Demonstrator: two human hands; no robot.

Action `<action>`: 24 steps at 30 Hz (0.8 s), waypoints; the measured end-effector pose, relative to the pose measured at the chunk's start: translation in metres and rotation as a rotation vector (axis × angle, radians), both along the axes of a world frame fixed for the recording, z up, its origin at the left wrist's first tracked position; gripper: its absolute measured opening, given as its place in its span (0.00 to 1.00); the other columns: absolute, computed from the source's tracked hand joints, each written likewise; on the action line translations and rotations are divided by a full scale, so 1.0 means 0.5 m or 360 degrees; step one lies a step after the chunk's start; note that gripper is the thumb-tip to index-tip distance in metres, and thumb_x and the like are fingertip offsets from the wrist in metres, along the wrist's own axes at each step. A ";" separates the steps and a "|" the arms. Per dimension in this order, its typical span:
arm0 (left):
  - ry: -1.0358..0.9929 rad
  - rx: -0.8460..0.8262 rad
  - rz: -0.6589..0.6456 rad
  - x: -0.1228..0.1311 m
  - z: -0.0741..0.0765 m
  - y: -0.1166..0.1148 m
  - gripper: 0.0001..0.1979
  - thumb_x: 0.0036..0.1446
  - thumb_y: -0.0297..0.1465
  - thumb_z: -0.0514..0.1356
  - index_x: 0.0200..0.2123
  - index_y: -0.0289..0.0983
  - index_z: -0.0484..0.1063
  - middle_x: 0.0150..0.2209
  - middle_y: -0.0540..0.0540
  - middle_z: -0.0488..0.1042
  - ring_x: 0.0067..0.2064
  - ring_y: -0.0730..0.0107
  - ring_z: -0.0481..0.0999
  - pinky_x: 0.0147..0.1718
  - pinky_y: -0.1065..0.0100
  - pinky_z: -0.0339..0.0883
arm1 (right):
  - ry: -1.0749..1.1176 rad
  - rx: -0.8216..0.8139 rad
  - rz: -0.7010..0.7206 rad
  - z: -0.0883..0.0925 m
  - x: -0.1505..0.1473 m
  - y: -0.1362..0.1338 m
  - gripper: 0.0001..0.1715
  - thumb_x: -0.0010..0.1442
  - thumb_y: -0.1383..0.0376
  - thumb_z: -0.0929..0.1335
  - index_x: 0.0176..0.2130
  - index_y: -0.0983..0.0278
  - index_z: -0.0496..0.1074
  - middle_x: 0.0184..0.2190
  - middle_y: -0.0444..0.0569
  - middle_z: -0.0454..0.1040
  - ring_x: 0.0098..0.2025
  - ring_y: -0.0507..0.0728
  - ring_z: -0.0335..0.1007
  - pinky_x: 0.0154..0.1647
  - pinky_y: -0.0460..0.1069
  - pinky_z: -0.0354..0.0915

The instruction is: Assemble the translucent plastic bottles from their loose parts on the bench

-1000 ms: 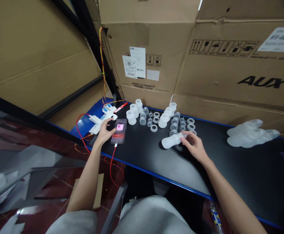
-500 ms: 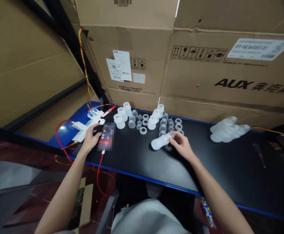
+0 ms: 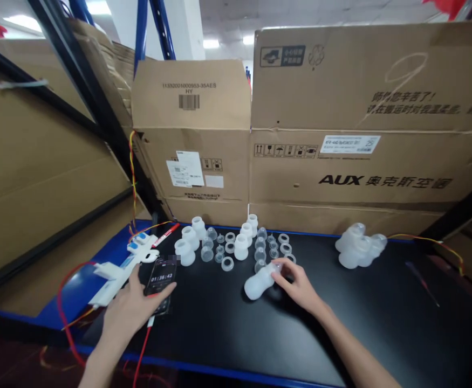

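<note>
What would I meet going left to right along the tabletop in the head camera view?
White power strip, phone, left group of white open-topped bottles, white bottle held by the right hand, cluster of white bottles, thin screwdriver-like tool.

Phone left on the table, bottle cluster right, single bottle between them, cardboard behind.

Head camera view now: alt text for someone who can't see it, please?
The right hand holds a white plastic bottle by its clear end; the left hand is at a dark rectangular phone. White open-necked plastic bottles stand farther back.
</note>
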State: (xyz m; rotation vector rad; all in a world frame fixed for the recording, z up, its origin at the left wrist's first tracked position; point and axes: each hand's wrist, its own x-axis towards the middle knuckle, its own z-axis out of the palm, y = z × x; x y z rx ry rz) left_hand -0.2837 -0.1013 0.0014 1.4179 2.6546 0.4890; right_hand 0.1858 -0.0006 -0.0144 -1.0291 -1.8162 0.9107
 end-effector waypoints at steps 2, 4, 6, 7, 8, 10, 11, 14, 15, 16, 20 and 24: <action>0.0120 -0.0119 0.0021 0.035 0.015 -0.011 0.68 0.48 0.71 0.61 0.78 0.33 0.43 0.54 0.26 0.77 0.56 0.25 0.80 0.53 0.40 0.72 | 0.0001 -0.0001 0.0004 0.003 0.000 0.001 0.25 0.68 0.46 0.73 0.53 0.61 0.79 0.37 0.50 0.80 0.35 0.59 0.76 0.39 0.53 0.74; 0.0125 -0.0177 0.0038 0.049 0.020 -0.012 0.64 0.53 0.67 0.60 0.78 0.33 0.42 0.56 0.24 0.75 0.55 0.27 0.80 0.52 0.42 0.73 | -0.0006 -0.0014 0.0011 0.005 0.000 0.002 0.25 0.68 0.46 0.73 0.53 0.61 0.78 0.37 0.50 0.80 0.36 0.59 0.76 0.40 0.53 0.74; 0.0087 -0.0188 0.0042 0.047 0.020 -0.007 0.61 0.56 0.62 0.61 0.78 0.32 0.41 0.56 0.25 0.75 0.55 0.29 0.80 0.51 0.44 0.73 | -0.0009 -0.0020 0.0011 0.006 0.000 0.002 0.25 0.68 0.46 0.73 0.54 0.61 0.78 0.37 0.50 0.80 0.36 0.59 0.75 0.40 0.53 0.74; 0.0089 -0.0173 0.0044 0.045 0.020 -0.004 0.60 0.57 0.60 0.62 0.78 0.30 0.42 0.55 0.25 0.75 0.55 0.29 0.80 0.51 0.44 0.73 | -0.0004 -0.0014 -0.0003 0.007 0.000 0.002 0.25 0.68 0.46 0.73 0.54 0.61 0.78 0.37 0.49 0.79 0.35 0.58 0.75 0.39 0.53 0.74; 0.0121 -0.0127 0.0042 0.047 0.020 -0.002 0.59 0.57 0.58 0.62 0.78 0.28 0.43 0.55 0.24 0.75 0.55 0.28 0.79 0.52 0.43 0.73 | 0.0003 0.0002 -0.0028 0.008 0.000 0.002 0.25 0.68 0.46 0.73 0.54 0.61 0.78 0.37 0.49 0.79 0.35 0.58 0.75 0.39 0.53 0.74; 0.0219 0.0103 0.0017 0.070 0.023 -0.003 0.55 0.60 0.54 0.62 0.77 0.27 0.46 0.58 0.22 0.72 0.59 0.26 0.75 0.56 0.39 0.70 | 0.0012 0.0061 -0.0092 0.011 0.000 0.002 0.24 0.68 0.47 0.73 0.53 0.61 0.78 0.38 0.50 0.80 0.35 0.58 0.75 0.40 0.54 0.73; 0.0257 0.0286 -0.0039 0.094 0.024 -0.004 0.51 0.62 0.52 0.61 0.77 0.28 0.49 0.61 0.22 0.70 0.62 0.26 0.72 0.59 0.37 0.68 | 0.0015 0.0098 -0.0122 0.013 0.000 0.001 0.23 0.67 0.48 0.74 0.51 0.61 0.78 0.39 0.51 0.80 0.35 0.58 0.75 0.40 0.54 0.73; 0.0099 0.0815 -0.0461 0.215 0.022 -0.011 0.37 0.67 0.47 0.60 0.74 0.41 0.58 0.64 0.33 0.70 0.66 0.38 0.70 0.67 0.41 0.64 | 0.0040 0.0190 -0.0158 0.020 -0.001 0.000 0.20 0.65 0.49 0.75 0.47 0.61 0.77 0.39 0.51 0.80 0.34 0.58 0.74 0.37 0.53 0.72; -0.0019 0.0886 -0.0675 0.264 0.019 -0.010 0.35 0.67 0.46 0.62 0.73 0.45 0.59 0.63 0.35 0.71 0.66 0.42 0.71 0.67 0.44 0.64 | 0.0057 0.0203 -0.0161 0.022 -0.003 -0.002 0.20 0.64 0.49 0.76 0.46 0.61 0.76 0.38 0.50 0.79 0.33 0.57 0.73 0.36 0.52 0.71; -0.0126 0.0897 -0.0884 0.312 0.015 -0.006 0.35 0.66 0.45 0.64 0.73 0.48 0.59 0.63 0.36 0.72 0.65 0.43 0.71 0.67 0.45 0.65 | 0.0078 0.0206 -0.0165 0.024 -0.004 -0.003 0.20 0.63 0.49 0.76 0.45 0.61 0.76 0.37 0.50 0.79 0.32 0.57 0.72 0.35 0.52 0.71; -0.0425 0.0804 -0.1372 0.448 0.004 0.046 0.45 0.59 0.48 0.72 0.74 0.47 0.60 0.66 0.33 0.71 0.66 0.37 0.71 0.65 0.39 0.65 | 0.0189 0.0112 -0.0176 0.034 -0.012 -0.011 0.21 0.62 0.49 0.77 0.44 0.60 0.73 0.35 0.48 0.77 0.30 0.55 0.71 0.32 0.51 0.70; -0.0663 0.0662 -0.1551 0.485 0.009 0.130 0.32 0.59 0.49 0.71 0.64 0.45 0.73 0.56 0.34 0.78 0.57 0.43 0.78 0.61 0.44 0.71 | 0.0262 0.0024 -0.0115 0.046 -0.014 -0.017 0.22 0.63 0.48 0.76 0.45 0.60 0.72 0.35 0.47 0.76 0.30 0.56 0.71 0.33 0.51 0.70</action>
